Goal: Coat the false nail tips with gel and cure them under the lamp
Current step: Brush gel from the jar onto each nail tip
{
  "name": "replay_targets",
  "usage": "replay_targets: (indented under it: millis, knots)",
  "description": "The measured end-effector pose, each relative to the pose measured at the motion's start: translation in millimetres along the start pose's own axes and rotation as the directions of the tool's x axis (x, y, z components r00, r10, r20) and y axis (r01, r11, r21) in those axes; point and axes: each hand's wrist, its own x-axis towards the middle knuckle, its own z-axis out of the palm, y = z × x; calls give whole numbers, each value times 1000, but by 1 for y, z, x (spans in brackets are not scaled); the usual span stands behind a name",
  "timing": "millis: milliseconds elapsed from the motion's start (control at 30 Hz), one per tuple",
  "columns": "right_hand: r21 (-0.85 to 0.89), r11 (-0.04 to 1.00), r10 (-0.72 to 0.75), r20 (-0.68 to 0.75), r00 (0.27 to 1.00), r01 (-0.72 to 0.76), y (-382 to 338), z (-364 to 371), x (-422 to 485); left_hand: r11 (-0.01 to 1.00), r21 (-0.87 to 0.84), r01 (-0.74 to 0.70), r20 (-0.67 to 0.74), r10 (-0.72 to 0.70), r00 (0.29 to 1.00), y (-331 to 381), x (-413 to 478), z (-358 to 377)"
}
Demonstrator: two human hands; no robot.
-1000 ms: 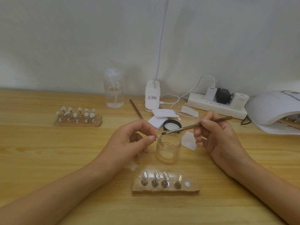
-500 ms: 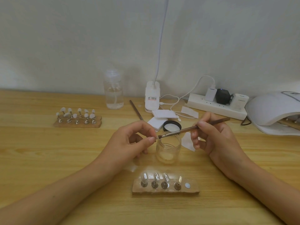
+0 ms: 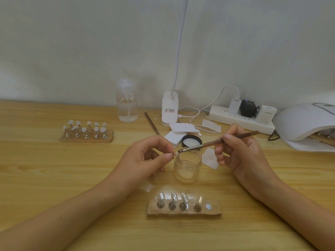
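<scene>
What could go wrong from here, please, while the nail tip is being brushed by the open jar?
The nail tip is only pinched by the left hand at the rim of the open jar, so it might slip in. The brush in the right hand works close to that pinch and may smear gel on skin. A nudge could tip the jar.

Reaches in from the lower corners with the bare left forearm (image 3: 72, 211) and right forearm (image 3: 290, 205), angled toward each other. Holds the left hand (image 3: 145, 156) raised, palm turned to the right, and pinches a false nail tip (image 3: 176, 153) between thumb and forefinger, other fingers curled loosely beneath. Grips a gel brush (image 3: 213, 142) pen-style in the right hand (image 3: 241, 153), thumb and forefinger on the handle, remaining fingers folded under. Sets the bristle end right at the pinched tip, hands close together but apart.
</scene>
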Motion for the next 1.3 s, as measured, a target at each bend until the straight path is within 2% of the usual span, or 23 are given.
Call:
replay_targets:
  millis: [200,367,500,667,800,967,1100,1300]
  knots:
    - [-14,1000,13,-52,999,-14,-1,1,0,1000,6,7,3,-7,1000,1,-1,-1]
    - [-34,999,-7,-1,1000,7,-1,2,-1,1000,6,22,2,-22,1000,1,-1,0]
    - [-25,1000,-9,-68,998,7,-1,0,-1,999,17,30,1,-31,1000,0,-1,0]
    - [-51,998,-38,-15,999,37,-1,3,-2,999,15,42,-3,-42,999,0,-1,0]
    - [-75,996,-43,-67,997,38,-1,1,-2,998,4,60,-6,-60,998,-1,0,0]
    - [-50,996,-74,0,997,73,-2,3,-3,997,10,72,-1,-72,997,0,0,0]
    - [-100,993,-69,-37,997,65,-1,3,-3,997,16,76,4,-76,997,0,0,0]
    - [-33,993,-111,-35,993,109,-3,2,-3,997,18,72,5,-73,997,1,0,1]
